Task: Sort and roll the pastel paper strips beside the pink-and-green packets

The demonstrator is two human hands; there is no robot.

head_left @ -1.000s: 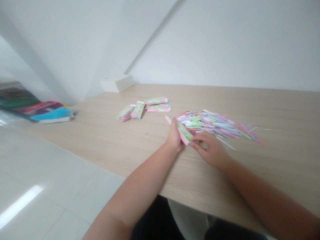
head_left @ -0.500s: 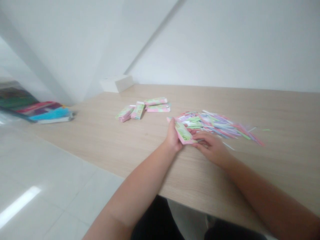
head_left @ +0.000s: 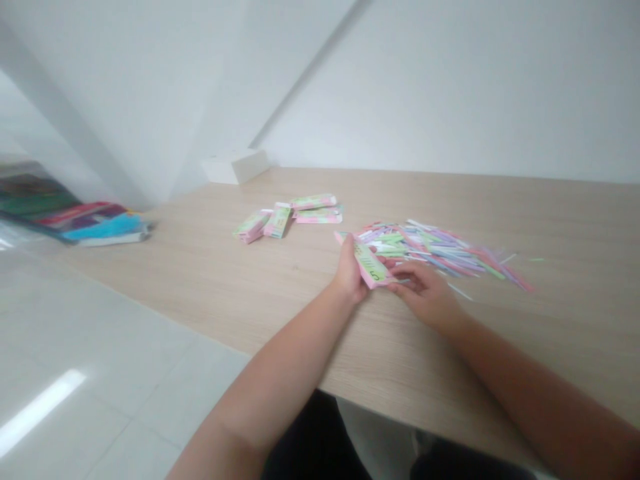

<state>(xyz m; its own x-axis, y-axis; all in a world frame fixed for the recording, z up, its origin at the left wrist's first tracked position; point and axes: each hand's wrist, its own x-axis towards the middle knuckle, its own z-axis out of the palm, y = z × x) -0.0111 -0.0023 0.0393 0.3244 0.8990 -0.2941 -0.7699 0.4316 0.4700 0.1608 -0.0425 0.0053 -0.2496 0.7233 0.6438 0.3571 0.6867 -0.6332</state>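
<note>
We look down on a pale oak-veneer bench (head_left: 200, 280), where both bare hands work close together near its front edge. The left hand (head_left: 347, 272) stands on its side, curled narrowly around a flat pink-and-green paper packet (head_left: 371, 265), which it holds tilted up off the bench. The right hand (head_left: 424, 293) lies just beside it, fingers bent and nearly closed, with its fingertips (head_left: 400, 283) at the packet's lower corner. We think a thin strip is pinched there, but the view is too blurred to be sure.

Directly beyond the hands spreads a loose heap of thin pastel paper strips (head_left: 440, 248) in pink, lilac, green, blue and white, and the packet's top end nearly touches it. One stray white strip (head_left: 460, 292) lies just off the heap near the right hand.

Farther along the bench, well apart from the hands, four similar pink-and-green packets (head_left: 287, 213) lie in a small cluster. Beyond them, a white rectangular box (head_left: 235, 167) stands at the far corner. Down on the glossy white floor tiles (head_left: 125, 333) to the left lies a bright bundle of blue, red and green packaging (head_left: 95, 225).
</note>
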